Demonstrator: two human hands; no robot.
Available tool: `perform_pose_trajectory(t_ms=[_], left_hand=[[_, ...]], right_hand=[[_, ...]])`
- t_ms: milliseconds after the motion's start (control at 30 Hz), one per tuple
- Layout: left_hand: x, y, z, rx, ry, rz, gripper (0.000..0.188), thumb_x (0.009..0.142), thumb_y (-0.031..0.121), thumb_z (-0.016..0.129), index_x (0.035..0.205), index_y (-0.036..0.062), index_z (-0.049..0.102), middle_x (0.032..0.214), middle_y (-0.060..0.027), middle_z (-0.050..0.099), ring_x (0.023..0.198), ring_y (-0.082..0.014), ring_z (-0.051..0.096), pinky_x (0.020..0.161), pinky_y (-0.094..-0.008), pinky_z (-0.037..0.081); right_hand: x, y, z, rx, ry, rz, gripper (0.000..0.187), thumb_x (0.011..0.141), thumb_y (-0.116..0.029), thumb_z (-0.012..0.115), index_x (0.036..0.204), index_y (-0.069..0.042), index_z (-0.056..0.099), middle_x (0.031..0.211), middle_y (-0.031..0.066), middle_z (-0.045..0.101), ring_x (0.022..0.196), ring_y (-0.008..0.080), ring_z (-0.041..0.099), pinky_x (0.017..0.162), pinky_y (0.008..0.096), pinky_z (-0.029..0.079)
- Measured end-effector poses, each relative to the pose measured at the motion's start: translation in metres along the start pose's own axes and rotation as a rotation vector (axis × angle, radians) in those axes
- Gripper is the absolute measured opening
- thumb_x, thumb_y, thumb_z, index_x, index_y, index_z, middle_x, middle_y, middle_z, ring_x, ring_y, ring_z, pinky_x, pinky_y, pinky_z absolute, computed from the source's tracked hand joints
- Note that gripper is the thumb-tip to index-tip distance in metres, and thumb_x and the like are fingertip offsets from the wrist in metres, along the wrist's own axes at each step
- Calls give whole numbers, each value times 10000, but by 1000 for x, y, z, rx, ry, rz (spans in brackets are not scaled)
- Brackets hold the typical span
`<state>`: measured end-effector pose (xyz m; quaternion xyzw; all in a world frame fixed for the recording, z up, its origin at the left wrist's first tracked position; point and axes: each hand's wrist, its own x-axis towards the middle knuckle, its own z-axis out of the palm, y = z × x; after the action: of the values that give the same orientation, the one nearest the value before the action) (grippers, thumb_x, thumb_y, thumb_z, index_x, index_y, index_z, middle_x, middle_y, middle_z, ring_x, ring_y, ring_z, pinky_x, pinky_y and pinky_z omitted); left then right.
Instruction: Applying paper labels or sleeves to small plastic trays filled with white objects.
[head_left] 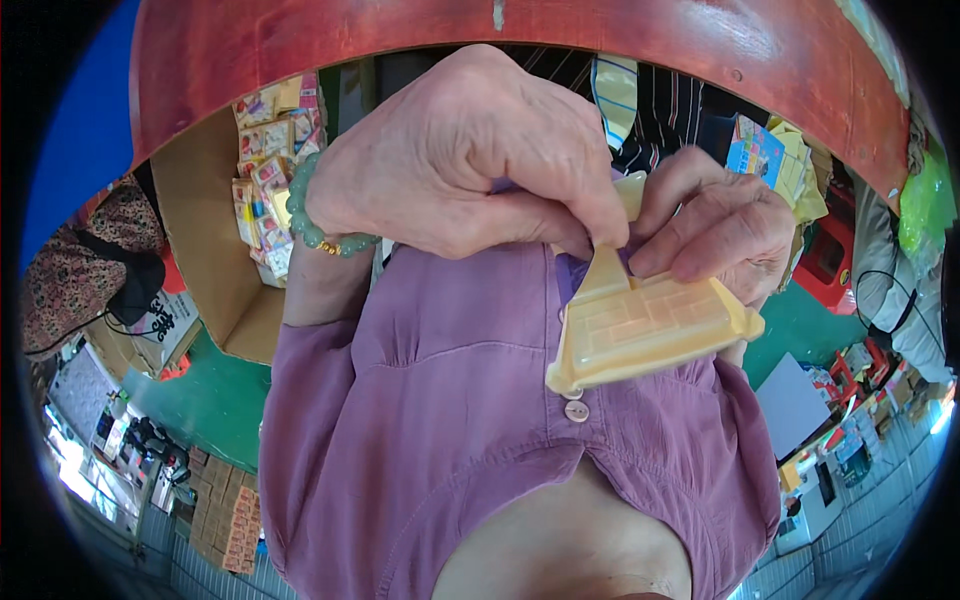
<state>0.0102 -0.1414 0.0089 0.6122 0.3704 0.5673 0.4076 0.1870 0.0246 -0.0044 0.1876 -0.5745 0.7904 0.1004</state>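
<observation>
Both hands are raised in front of my purple shirt, working on a pale yellow moulded plastic piece (pixel 650 325) with a brick-like relief, perhaps a small tray or toy part. My left hand (pixel 480 160), with a green bead bracelet (pixel 305 205) at its wrist, pinches a narrow raised strip at the near-left side of the piece. My right hand (pixel 715 215) has its fingers curled, thumb and fingertips closed at the piece's upper edge. A bit of the yellow plastic also shows between the two hands. The fingertips hide exactly where each grip lies.
A red table edge (pixel 430 35) arches across the top. On the left stands a cardboard box (pixel 205 230) holding several small colourful packets (pixel 270 175). Yellow and blue packaging (pixel 755 150) and a red plastic stool (pixel 828 262) are on the right, above a green floor (pixel 215 395).
</observation>
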Motion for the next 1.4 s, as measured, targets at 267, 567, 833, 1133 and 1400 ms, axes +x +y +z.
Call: perform_pose_trajectory(t_ms=[267, 567, 833, 1133, 1400], left_hand=[[-6, -1, 6, 52, -22, -153, 317, 688, 48, 763, 986, 8, 662, 765, -74, 692, 721, -224, 684, 701, -320, 530], [-8, -10, 11, -29, -27, -210, 313, 663, 87, 792, 940, 44, 653, 698, -51, 670, 704, -208, 684, 663, -304, 529], [3, -12, 10, 147, -71, 84, 148, 647, 61, 764, 754, 41, 664, 703, -52, 650, 654, -232, 646, 669, -358, 515], [3, -17, 14, 167, -63, 75, 165, 657, 60, 746, 798, 44, 660, 772, -66, 666, 705, -247, 658, 700, -373, 520], [0, -13, 36, 268, 112, 51, 295, 630, 104, 797, 882, 51, 653, 857, -76, 678, 779, -257, 672, 777, -397, 533]], right_hand=[[-4, 9, 5, -43, -20, 36, 157, 817, -127, 697, 887, 14, 696, 834, 142, 702, 717, 236, 612, 694, 320, 469], [-3, 15, 10, 1, 28, 99, 160, 809, -115, 699, 871, 32, 690, 810, 153, 678, 735, 242, 626, 669, 322, 498], [-5, 22, 6, 156, 42, 82, 160, 805, -108, 706, 847, 45, 689, 784, 161, 667, 700, 253, 630, 647, 347, 504], [-9, 23, -2, 191, 67, 60, 151, 812, -104, 703, 830, 46, 698, 771, 166, 663, 680, 258, 629, 645, 348, 502], [-17, 22, -9, 182, 48, -8, 139, 798, -91, 713, 811, 47, 697, 760, 167, 658, 684, 255, 629, 632, 347, 501]])
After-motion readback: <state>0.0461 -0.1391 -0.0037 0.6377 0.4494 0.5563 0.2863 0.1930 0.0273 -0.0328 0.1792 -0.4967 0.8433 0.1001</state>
